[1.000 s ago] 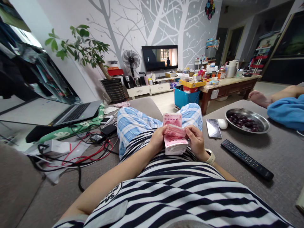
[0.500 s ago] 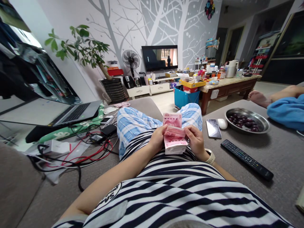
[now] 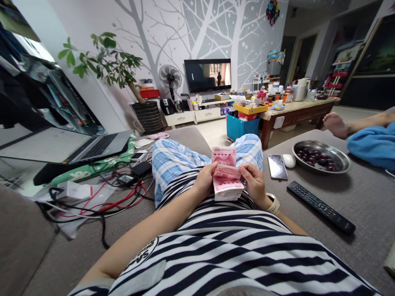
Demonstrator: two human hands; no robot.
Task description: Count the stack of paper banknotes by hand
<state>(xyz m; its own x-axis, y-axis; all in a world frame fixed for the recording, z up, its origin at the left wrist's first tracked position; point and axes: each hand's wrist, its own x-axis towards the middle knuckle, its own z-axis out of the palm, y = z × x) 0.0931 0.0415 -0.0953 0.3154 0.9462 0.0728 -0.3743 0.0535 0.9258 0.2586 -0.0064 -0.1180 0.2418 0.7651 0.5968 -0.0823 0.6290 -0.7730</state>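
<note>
A stack of pink 100 banknotes (image 3: 228,189) is held upright over my lap, its lower ends fanned toward me. My left hand (image 3: 205,180) is closed on the stack's left edge, thumb on top. My right hand (image 3: 254,183), with a pale watch (image 3: 273,203) on the wrist, pinches the right end of a folded band of notes (image 3: 227,170) lying across the middle of the stack. The fingers behind the notes are hidden.
Right of me on the grey sofa lie a phone (image 3: 277,167), a white mouse (image 3: 289,160), a remote control (image 3: 321,207) and a steel bowl (image 3: 345,166) of dark round fruit. Another person's foot (image 3: 336,124) rests beyond. Left are tangled cables (image 3: 135,195) and a laptop (image 3: 101,148).
My hands and the banknotes stay almost still. The other person's foot has shifted slightly, its toes now tilted up more.
</note>
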